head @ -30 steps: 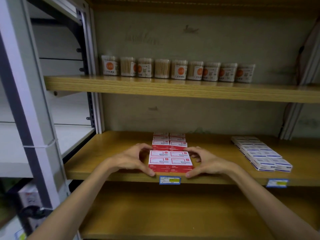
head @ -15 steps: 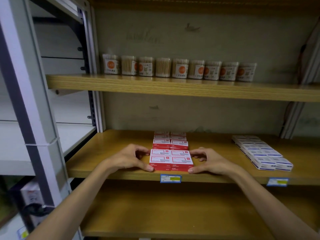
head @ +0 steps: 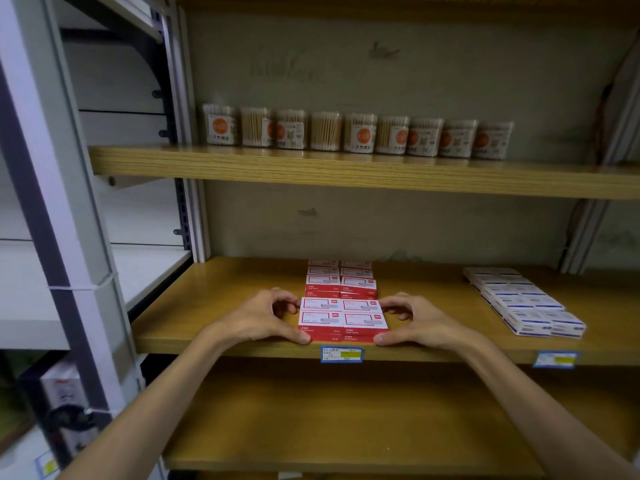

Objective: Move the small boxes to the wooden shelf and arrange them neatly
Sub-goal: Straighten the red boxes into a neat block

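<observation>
On the middle wooden shelf (head: 221, 306), close to its front edge, the red boxes (head: 343, 318) are sitting in a two-wide block, and both hands are bracketing the front group from either side. The left hand (head: 263, 318) is curling round the block's left edge, thumb lying along the front lower corner and fingertips touching the back left corner; the right hand (head: 420, 322) is mirroring it on the right edge. So each hand is gripping the stack between them, neither one nearer than the other. The block's long axis is running front to back, away from the person, with further red boxes lined up behind toward the wall. The front group is standing a little apart from those behind it, so I judge the coming move is a squeeze inward and a push backward to close that gap and square the column.

To the right, well apart, a row of white and blue boxes (head: 523, 303) is lying at a slant. On the upper shelf (head: 346, 171) clear tubs (head: 356, 133) are standing in a line, holding what look like cotton swabs
</observation>
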A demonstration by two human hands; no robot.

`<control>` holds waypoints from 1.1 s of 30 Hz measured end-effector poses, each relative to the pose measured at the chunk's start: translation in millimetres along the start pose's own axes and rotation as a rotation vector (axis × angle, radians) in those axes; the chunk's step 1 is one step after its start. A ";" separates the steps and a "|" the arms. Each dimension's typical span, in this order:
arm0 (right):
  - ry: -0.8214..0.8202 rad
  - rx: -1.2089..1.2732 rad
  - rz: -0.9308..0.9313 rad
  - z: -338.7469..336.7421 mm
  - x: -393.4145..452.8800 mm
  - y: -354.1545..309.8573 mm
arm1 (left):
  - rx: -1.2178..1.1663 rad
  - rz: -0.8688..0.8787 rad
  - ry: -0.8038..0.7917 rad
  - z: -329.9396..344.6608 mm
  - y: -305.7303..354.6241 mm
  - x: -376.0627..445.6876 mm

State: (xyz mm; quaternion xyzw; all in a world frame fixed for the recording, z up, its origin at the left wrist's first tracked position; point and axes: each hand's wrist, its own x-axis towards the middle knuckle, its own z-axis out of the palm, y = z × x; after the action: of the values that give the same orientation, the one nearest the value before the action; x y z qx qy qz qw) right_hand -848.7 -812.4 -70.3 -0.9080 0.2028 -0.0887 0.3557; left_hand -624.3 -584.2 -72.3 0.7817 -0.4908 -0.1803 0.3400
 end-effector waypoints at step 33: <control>-0.079 -0.091 -0.012 -3.1 8.0 -35.7 | 0.002 0.077 0.012 4.7 35.9 9.5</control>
State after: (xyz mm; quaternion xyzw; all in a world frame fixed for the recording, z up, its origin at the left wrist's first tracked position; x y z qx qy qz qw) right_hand -831.6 -794.0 -43.6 -0.9273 0.1868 -0.0456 0.3211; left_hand -646.0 -604.6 -49.6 0.7635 -0.5190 -0.1618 0.3486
